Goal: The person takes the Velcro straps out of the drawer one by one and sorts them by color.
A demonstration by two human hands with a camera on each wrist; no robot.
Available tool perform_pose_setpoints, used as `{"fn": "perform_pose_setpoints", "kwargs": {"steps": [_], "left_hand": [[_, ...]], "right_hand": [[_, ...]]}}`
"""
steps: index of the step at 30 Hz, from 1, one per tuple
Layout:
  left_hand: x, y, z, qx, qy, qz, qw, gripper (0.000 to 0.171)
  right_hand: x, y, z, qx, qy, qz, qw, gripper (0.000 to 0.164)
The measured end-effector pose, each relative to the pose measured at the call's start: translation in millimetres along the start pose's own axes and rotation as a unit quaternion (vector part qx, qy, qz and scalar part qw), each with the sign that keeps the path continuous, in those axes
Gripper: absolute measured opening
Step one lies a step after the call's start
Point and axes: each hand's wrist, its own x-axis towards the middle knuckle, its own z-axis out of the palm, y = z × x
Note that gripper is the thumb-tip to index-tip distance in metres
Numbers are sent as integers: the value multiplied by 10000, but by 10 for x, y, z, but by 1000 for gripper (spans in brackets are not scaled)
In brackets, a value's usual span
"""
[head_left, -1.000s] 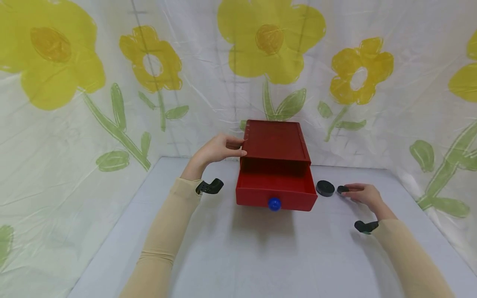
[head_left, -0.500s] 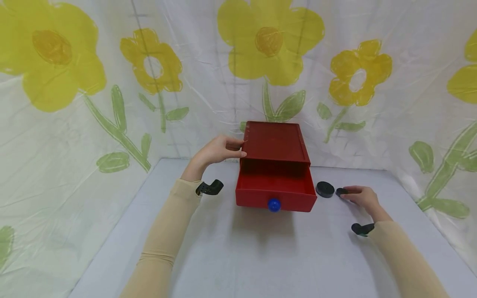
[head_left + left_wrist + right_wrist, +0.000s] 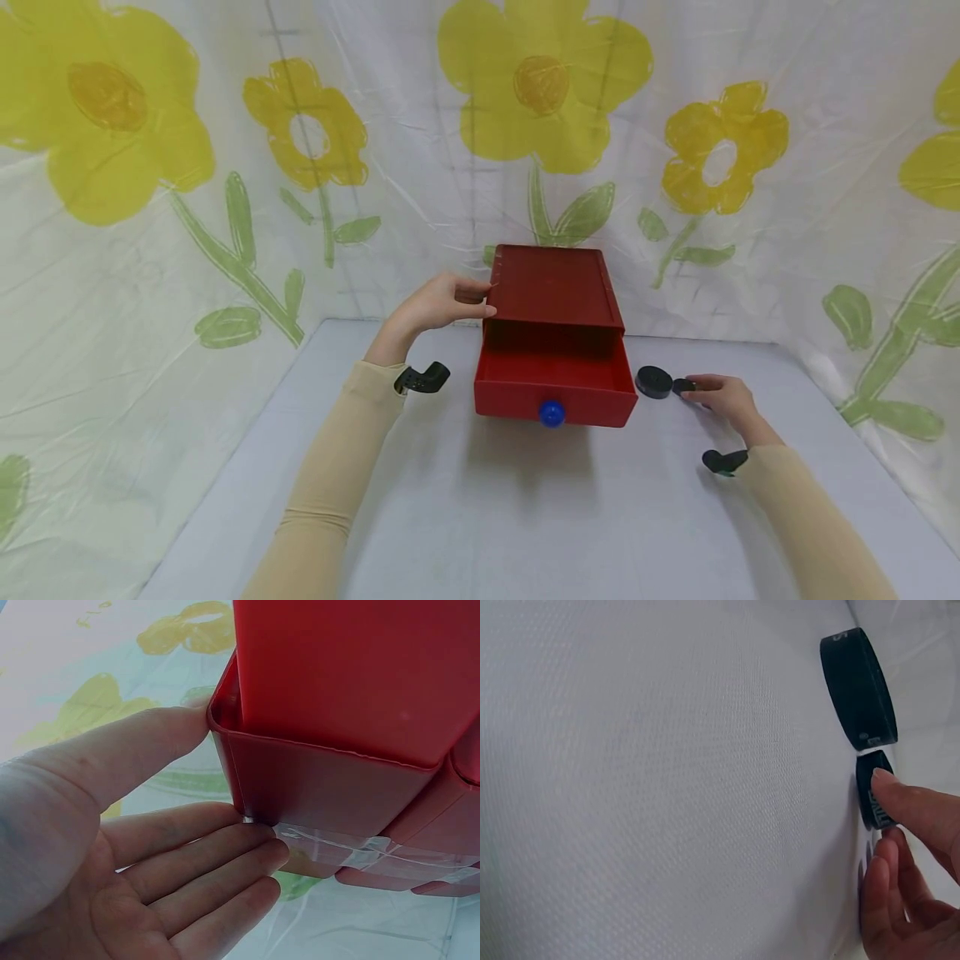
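A dark red box (image 3: pixel 555 285) has its red drawer (image 3: pixel 510 397) pulled out at the front; the drawer bears a blue knob (image 3: pixel 552 414). My left hand (image 3: pixel 435 302) touches the box's left side, thumb at the front corner and fingers extended. In the left wrist view the fingertips (image 3: pixel 262 859) lie along an edge of the box. To the right of it rests a large black disc (image 3: pixel 654 382). My right hand (image 3: pixel 726 397) pinches a smaller black disc (image 3: pixel 865 774) with pale lettering, right beside the large one, low over the table. Inside the drawer, the visible floor is bare red.
The white table (image 3: pixel 540 525) reaches from the front to a flower-printed curtain (image 3: pixel 420 208) behind the box. Clear tape (image 3: pixel 337 851) runs along the box in the left wrist view. A black camera mount sits on each wrist, the left mount (image 3: pixel 422 377) near the box.
My right hand has moved slightly left, bringing the small disc closer to the large one. The left hand, box and drawer have stayed in place.
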Motion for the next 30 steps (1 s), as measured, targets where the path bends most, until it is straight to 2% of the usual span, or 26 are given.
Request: {"fn": "perform_pose_setpoints", "kwargs": {"steps": [15,21,30], "left_hand": [[-5,7,2,24,-23,33,10000,59],[-1,2,-1,44,-13,17,10000,60],[-4,1,3,52,-20,2,10000,61]], "right_hand": [[3,0,3,-74,144,-90,9998,65],[-80,-54,-58,28,239,-127,9996,71],[-269,-197,-155,-70,425,-418,9982,69]]}}
